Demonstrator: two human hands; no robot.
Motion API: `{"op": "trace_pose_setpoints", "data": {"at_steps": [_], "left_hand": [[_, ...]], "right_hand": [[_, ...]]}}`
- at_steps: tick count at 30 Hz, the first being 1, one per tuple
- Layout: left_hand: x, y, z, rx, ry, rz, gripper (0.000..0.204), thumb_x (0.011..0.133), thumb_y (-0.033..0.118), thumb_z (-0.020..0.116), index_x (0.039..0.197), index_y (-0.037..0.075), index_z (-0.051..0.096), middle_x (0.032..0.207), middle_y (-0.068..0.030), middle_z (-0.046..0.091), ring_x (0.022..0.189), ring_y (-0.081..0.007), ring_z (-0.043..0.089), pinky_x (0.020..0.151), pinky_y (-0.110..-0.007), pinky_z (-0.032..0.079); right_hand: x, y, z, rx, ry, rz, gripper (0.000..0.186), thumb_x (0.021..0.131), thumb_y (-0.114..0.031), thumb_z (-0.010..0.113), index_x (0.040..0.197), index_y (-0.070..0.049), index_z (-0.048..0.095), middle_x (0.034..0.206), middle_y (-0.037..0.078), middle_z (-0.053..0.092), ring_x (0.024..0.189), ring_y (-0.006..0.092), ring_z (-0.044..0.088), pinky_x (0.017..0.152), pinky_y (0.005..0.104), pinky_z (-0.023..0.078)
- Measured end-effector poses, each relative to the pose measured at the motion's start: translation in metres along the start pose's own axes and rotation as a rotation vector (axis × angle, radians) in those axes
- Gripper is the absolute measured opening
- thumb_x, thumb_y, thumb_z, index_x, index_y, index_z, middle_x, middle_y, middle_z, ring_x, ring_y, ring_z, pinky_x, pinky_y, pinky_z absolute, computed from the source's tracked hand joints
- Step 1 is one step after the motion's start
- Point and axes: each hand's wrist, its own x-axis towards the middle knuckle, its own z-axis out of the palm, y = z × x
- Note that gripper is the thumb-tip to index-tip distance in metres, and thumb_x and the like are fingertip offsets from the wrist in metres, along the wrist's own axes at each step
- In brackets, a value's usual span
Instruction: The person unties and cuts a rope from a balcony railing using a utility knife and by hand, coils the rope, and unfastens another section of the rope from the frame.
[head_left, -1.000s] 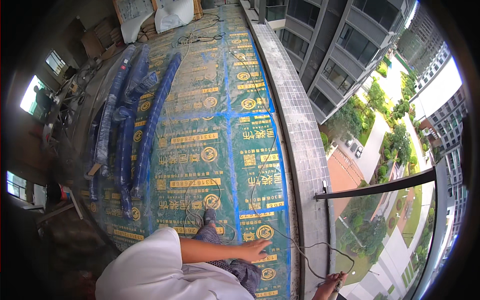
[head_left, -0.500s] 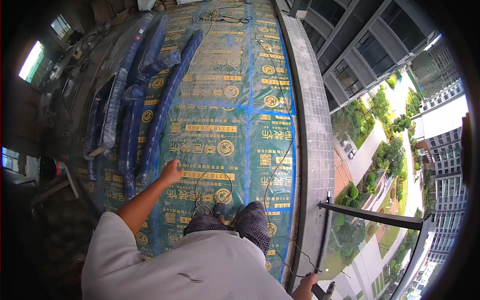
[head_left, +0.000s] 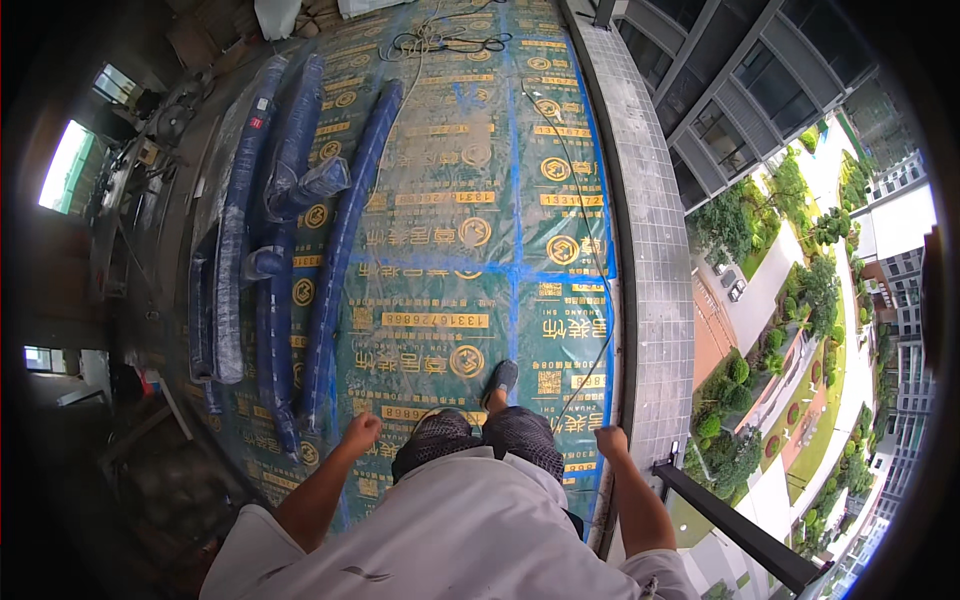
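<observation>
My left hand [head_left: 362,430] hangs in the air left of my knees, its fingers curled in, with nothing showing in it. Beside the tiled ledge, my right hand [head_left: 611,440] is also closed, and no object is seen in its fist. A thin dark cable [head_left: 583,190] runs along the floor near the ledge toward my right hand; whether they touch is hidden. To the left lie several long bundles wrapped in blue and clear film [head_left: 350,230], nearest to my left hand. One of my feet, in a grey shoe [head_left: 503,376], is out in front.
Green printed protective sheeting [head_left: 420,330] covers the floor, joined with blue tape. A grey tiled ledge [head_left: 650,200] borders it on the right, with a dark rail [head_left: 740,525] and a drop to gardens beyond. Coiled cables [head_left: 425,42] lie far ahead. Clutter stands in the dark left side.
My right hand has left the dark rail at the lower right and swung forward beside the ledge. My left hand is lower in view. One foot has stepped forward as I advance.
</observation>
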Motion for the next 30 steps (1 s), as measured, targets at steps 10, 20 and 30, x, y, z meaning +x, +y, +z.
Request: {"op": "trace_pose_setpoints", "data": {"at_steps": [10,20,30], "left_hand": [[0.065,0.105,-0.016,0.043,-0.099,-0.515,0.020,0.103,0.021,0.058,0.105,0.003,0.068,0.089,-0.0130,0.067,0.075,-0.0263,0.066,0.061,-0.042,0.049],[0.504,0.446,-0.128,0.093,0.057,0.075,0.020,0.098,0.023,0.065,0.102,0.004,0.069,0.081,-0.0071,0.071,0.064,-0.0177,0.069,0.055,-0.036,0.054],[0.787,0.914,-0.223,0.059,0.170,0.468,0.011,0.100,0.009,0.059,0.108,0.003,0.064,0.093,-0.0089,0.070,0.080,-0.0187,0.071,0.065,-0.031,0.054]], "right_hand": [[0.333,-0.129,-0.409,0.446,0.487,-0.072,0.025,0.096,-0.023,0.066,0.105,-0.002,0.072,0.101,0.020,0.075,0.095,0.0381,0.073,0.083,0.0424,0.057],[0.402,-0.065,-0.326,0.908,-0.257,0.957,0.032,0.093,-0.030,0.069,0.111,-0.003,0.073,0.091,0.010,0.078,0.078,0.0218,0.073,0.068,0.0418,0.056],[0.618,-0.085,-0.435,1.227,-0.403,1.038,0.033,0.097,-0.023,0.059,0.126,-0.009,0.060,0.107,0.012,0.074,0.081,0.0223,0.069,0.064,0.0410,0.051]]}}
